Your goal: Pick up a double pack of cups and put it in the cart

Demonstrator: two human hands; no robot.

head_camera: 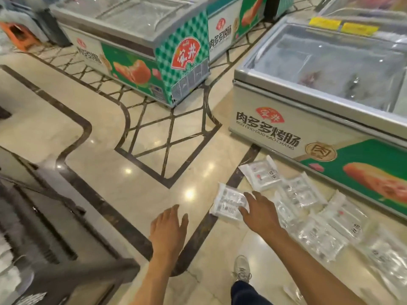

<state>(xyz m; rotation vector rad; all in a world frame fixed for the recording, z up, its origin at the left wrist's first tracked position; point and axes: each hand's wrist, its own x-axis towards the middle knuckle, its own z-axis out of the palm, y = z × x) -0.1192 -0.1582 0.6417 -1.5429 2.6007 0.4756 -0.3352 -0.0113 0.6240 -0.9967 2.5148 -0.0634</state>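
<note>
The right hand (261, 213) reaches its spread fingers onto the nearest packet (229, 204) on the floor (110, 137), left hand (168, 227) open and empty; closing a grip looks due next.

The scene is brightly and evenly lit from overhead. Round white glare spots sit on the polished floor (154, 137), which reflects the ceiling lamps, most strongly near the middle. The glass lid of the near right freezer (330, 69) carries a milky sheen that veils what lies under it; the far freezer (132, 16) glares the same way. Shadows are faint and soft. Straight lines bow outward toward the edges, a wide-angle bend, strongest at the far left and top. The near left corner is smeared and dark, out of focus. The clear packets (317, 230) at near right are blurred and shiny.
</note>
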